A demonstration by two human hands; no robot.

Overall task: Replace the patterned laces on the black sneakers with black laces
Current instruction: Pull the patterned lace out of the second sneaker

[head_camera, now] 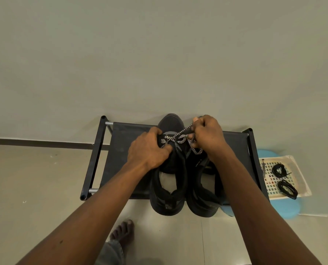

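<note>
Two black sneakers stand side by side on a dark shoe rack [125, 134], heels toward me: the left sneaker [168, 196] and the right sneaker [203, 197]. A black-and-white patterned lace [179, 137] runs across the left sneaker's front. My left hand [149, 150] grips that sneaker's upper near the eyelets. My right hand [209, 135] pinches the patterned lace and holds it pulled to the right, with a loop hanging below the fingers. Two coiled black laces [279, 170] [286, 189] lie in a white basket at the right.
The white perforated basket [301, 180] rests on a light blue stool [289, 209] beside the rack's right end. The rack stands against a pale wall, on a tiled floor. My bare foot [123, 232] is on the floor in front of the rack.
</note>
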